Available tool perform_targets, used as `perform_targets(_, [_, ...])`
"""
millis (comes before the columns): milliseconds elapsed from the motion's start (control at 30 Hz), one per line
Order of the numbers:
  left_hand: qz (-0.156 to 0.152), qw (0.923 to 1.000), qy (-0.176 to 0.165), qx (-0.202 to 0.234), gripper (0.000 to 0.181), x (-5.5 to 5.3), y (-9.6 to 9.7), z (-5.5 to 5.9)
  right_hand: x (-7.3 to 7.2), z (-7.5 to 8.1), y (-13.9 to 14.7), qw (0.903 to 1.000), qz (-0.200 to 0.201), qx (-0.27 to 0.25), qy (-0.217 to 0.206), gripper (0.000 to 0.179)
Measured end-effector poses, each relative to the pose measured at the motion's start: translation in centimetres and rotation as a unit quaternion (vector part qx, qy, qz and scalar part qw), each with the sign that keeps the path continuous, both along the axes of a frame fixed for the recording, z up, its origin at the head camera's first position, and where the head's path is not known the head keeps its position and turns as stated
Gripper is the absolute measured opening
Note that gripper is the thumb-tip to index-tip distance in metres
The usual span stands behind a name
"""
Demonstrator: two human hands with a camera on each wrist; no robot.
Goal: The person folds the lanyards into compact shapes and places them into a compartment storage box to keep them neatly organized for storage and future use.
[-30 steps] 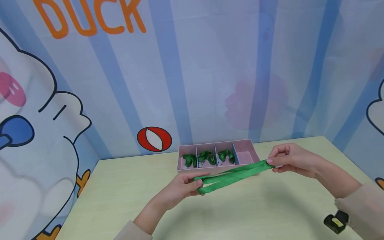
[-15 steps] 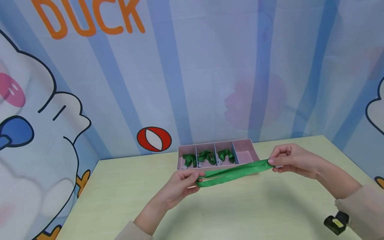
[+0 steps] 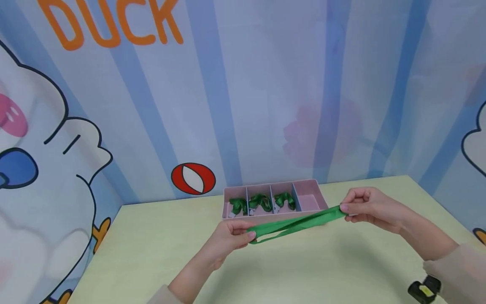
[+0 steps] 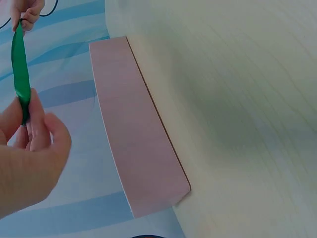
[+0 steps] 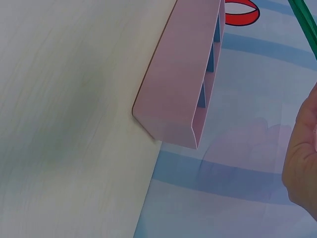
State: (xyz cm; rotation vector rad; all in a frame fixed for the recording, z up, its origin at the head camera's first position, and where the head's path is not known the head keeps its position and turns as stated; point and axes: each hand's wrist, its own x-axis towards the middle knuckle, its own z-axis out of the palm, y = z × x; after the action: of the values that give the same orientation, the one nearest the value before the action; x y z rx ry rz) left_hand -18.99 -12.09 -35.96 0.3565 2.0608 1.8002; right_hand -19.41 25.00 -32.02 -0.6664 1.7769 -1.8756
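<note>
A green satin ribbon [image 3: 300, 223] is stretched between my two hands above the table, doubled into long strands with a narrow gap between them. My left hand [image 3: 228, 240] pinches its left end between thumb and fingers; the left wrist view shows this left hand [image 4: 34, 148] close up. At the other, slightly higher end, my right hand [image 3: 373, 209] pinches the ribbon with thumb and forefinger. Just behind it stands a pink divided box [image 3: 309, 185]. Three of its compartments each hold a folded green ribbon [image 3: 260, 202] with a small white tag; the rightmost holds none.
The pale wooden table [image 3: 171, 253] reaches back to a printed blue-and-white cloth backdrop [image 3: 262, 105]. A small black device with a yellow label [image 3: 424, 290] sits by the right sleeve [image 3: 455, 270].
My left hand rose a little, changed its pinch on the ribbon's left end, then dipped slightly. The strands turned and lie closer together. My right hand keeps its hold.
</note>
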Motion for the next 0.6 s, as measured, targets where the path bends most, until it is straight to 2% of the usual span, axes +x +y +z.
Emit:
perform_targets(100, [-0.01,0.9988,0.045,-0.017,0.027,0.09,-0.04,-0.18,-0.07,0.08,-0.17,0.9999,-0.01,-0.001,0.003,0.027])
perform_targets(200, [-0.016,0.9978,0.061,-0.019,0.024,0.05,-0.01,-0.25,-0.18,0.11,-0.24,0.9999,-0.014,-0.009,0.003,0.027])
perform_targets(333, [-0.023,0.9979,0.058,-0.018,0.021,0.26,0.05,-0.01,-0.21,0.13,-0.25,0.9998,-0.014,-0.015,0.005,0.027])
perform_targets(600, [-0.039,0.9989,0.025,-0.012,0.017,0.72,-0.07,0.33,0.02,-0.1,-0.21,0.9996,-0.018,-0.023,-0.007,0.027])
